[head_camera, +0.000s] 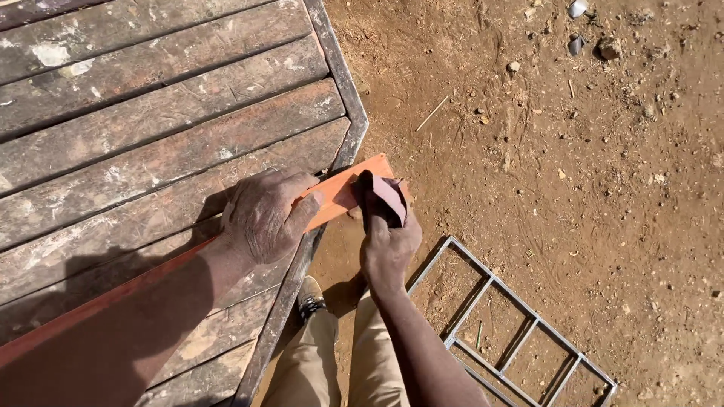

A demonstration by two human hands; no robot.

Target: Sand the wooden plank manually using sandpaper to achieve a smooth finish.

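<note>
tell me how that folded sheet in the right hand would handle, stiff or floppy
The folded sheet probably flexes easily, since it bends over the orange bar. Likely light: the right hand grips it alone. Its surface can't be judged.

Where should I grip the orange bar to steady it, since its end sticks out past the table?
Grip the orange bar from above, just inside the table edge, as the left hand does: it lies flat on the planks there, and the right hand works the overhanging tip.
</note>
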